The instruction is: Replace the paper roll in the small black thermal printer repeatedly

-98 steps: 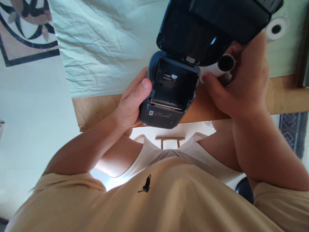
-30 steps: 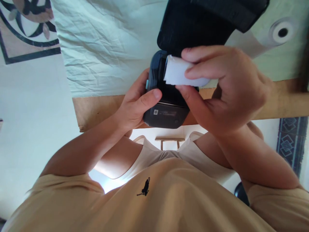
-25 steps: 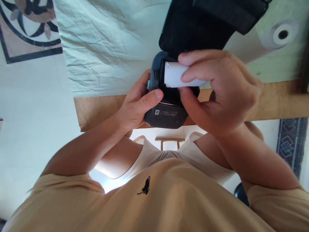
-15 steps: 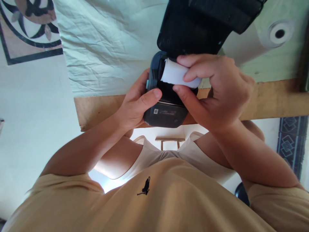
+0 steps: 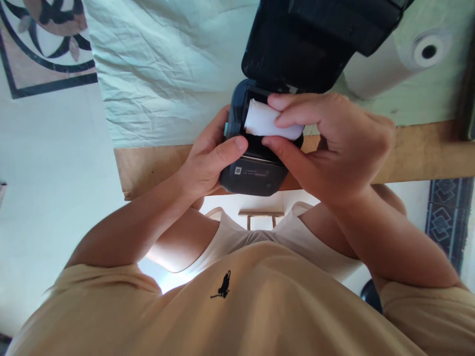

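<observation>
Here, right hand (image 5: 334, 148) fingers (image 5: 293, 118) pinching a white paper roll (image 5: 261, 121), lowered into the open bay so it seats | left hand (image 5: 208, 163) at 9 o'clock, fingers wrapped on the label printer (image 5: 252, 175), steadying it | lid (image 5: 315, 39) open at 12 | spare roll (image 5: 389, 64) at 2 on the table (image 5: 148, 168).

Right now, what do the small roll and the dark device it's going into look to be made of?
The small roll, pinched by the right hand, looks like matte white paper, its wound edge showing. The device, steadied by the left hand, appears to be dark moulded plastic with a smooth satin sheen on its rounded corners and open lid.
</observation>
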The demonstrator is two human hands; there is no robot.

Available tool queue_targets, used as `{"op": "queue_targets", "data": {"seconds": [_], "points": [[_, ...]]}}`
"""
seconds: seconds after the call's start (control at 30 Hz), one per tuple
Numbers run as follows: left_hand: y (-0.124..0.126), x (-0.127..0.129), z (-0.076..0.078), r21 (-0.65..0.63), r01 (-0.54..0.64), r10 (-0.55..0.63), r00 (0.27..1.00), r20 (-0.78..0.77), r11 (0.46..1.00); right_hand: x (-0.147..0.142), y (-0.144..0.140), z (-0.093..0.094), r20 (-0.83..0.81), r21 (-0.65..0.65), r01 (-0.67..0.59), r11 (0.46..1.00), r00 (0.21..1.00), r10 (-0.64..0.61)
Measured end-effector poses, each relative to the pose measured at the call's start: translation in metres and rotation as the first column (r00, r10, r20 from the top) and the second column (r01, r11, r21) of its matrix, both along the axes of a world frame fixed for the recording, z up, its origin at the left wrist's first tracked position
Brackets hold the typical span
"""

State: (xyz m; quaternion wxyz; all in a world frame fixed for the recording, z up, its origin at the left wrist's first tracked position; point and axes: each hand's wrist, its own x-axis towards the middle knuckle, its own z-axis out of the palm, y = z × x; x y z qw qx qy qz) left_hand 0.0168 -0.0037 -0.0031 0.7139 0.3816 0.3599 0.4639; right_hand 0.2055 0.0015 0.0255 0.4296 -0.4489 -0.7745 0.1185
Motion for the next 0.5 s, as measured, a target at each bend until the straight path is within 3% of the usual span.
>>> {"op": "queue_targets", "data": {"seconds": [0.1, 0.27, 0.5], "points": [[0.0003, -0.0006, 0.0002, 0.013, 0.024, -0.024, 1.000, 0.000, 1.000, -0.0008, -0.0005, -0.0007, -0.014, 0.077, -0.012, 0.997, 1.000, 0.013], [-0.0005, 0.0028, 0.0057, -0.075, -0.026, 0.021, 0.998, -0.062, 0.997, 0.0003, 0.0002, -0.0028, -0.009, 0.046, -0.051, 0.998, 0.999, 0.052], [-0.0009, -0.0009, 0.0041, -0.054, -0.012, 0.008, 0.997, -0.078, 0.998, -0.0004, 0.0014, -0.0062, 0.018, 0.108, -0.033, 0.994, 0.999, 0.031]]}}
